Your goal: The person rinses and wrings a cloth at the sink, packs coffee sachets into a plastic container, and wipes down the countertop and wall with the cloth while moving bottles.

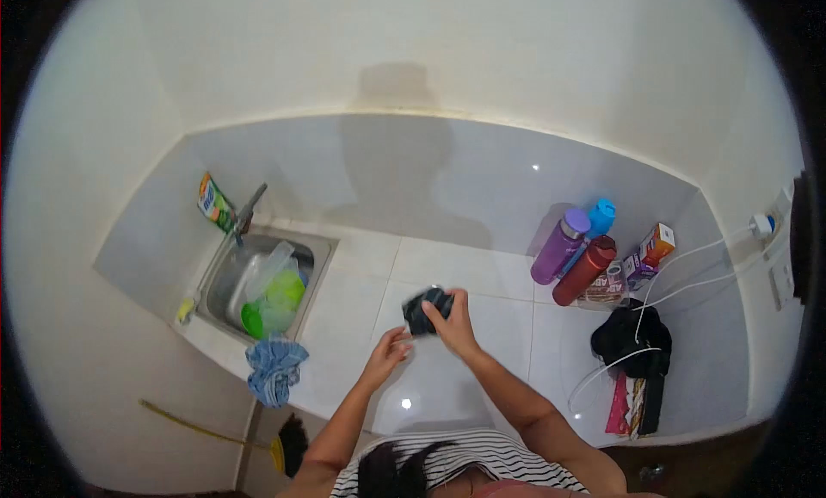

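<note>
A small dark object (422, 315), perhaps folded cloth or a pouch, is held above the white tiled counter (465, 386) in the middle of the view. My right hand (454, 322) grips it from the right, with the thumb across its face. Just below and left of it is my left hand (391, 352), its fingers apart and slightly curled, near the object's lower edge. What exactly the dark object is cannot be made out.
Left: a steel sink (323, 270) holding green items, a faucet (249, 210), a blue cloth (275, 369) on the edge. Right: purple (559, 248) and red (585, 272) bottles, boxes (656, 244), a black bag (632, 334), white cables (688, 287). Below, a broom (280, 446).
</note>
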